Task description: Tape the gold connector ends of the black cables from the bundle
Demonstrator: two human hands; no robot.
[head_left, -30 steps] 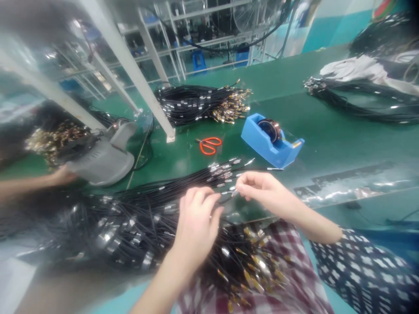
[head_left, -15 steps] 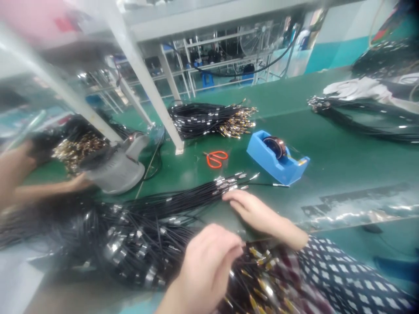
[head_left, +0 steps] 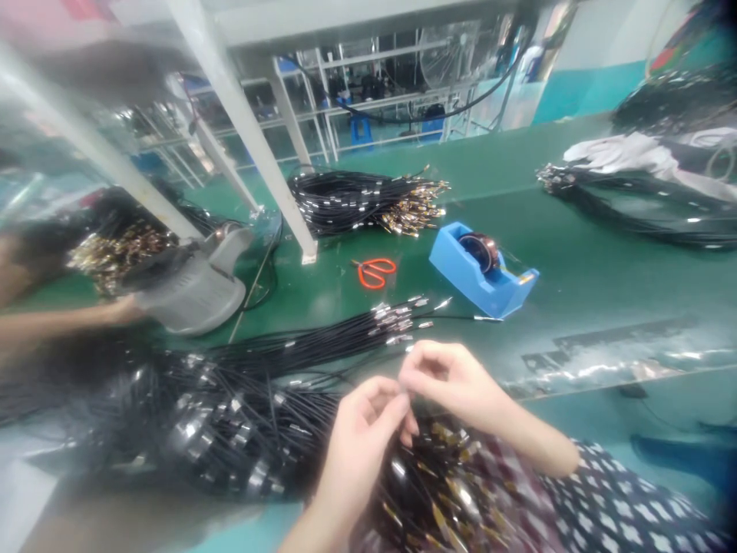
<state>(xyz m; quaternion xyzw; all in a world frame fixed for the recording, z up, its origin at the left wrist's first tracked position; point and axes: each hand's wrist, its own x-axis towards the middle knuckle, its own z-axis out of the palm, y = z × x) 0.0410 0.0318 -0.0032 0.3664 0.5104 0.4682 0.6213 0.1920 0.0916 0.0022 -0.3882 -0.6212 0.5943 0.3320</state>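
My left hand (head_left: 365, 434) and my right hand (head_left: 452, 376) meet fingertip to fingertip over the near table edge. Both are closed in a pinch; whatever lies between the fingers is too small or hidden to make out. Under them spreads a large bundle of black cables (head_left: 230, 430), its yellow-tipped ends (head_left: 454, 499) hanging over the lap. Just beyond, a thinner row of black cables (head_left: 322, 338) lies with silver connector ends pointing right. One cable end reaches toward a blue tape dispenser (head_left: 469, 284) holding a brown tape roll (head_left: 479, 252).
Orange-handled scissors (head_left: 375, 271) lie on the green table (head_left: 489, 184). A coiled cable bundle (head_left: 345, 201) sits behind them. White posts (head_left: 242, 123) and a grey device (head_left: 187, 296) stand left, near another person's arm (head_left: 74, 321). More cables (head_left: 633, 211) and white cloth (head_left: 633, 156) are at right.
My right hand has drawn back from the silver cable ends to my left hand. The fingertips of both hands now meet. The view has shifted slightly.
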